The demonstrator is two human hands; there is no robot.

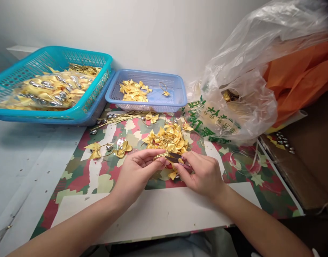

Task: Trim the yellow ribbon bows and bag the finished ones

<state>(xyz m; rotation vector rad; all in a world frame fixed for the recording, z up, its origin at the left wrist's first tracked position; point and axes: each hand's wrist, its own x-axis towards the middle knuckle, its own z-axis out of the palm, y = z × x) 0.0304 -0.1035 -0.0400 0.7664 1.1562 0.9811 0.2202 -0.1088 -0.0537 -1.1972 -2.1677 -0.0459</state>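
Note:
My left hand (138,169) pinches a few strands of gold wire (160,155) between thumb and fingers. Closed around dark-jawed pliers (174,157) with reddish handles, my right hand (204,175) brings their jaws to the wire; whether they grip it I cannot tell. Just beyond both hands lies a pile of yellow ribbon bows (170,137) with gold wire rings. To the left, a yellow bow on a wire ring (95,150) and another bow (123,148) rest on the patterned sheet, with silver bells beside them.
A turquoise basket (85,101) with bagged bows and bells stands at the left. Behind the pile is a blue basket (177,103) holding bows. Gold wires (118,119) lie before it. A clear plastic bag (233,117) and brown box (300,171) occupy the right. White board (158,214) lies in front.

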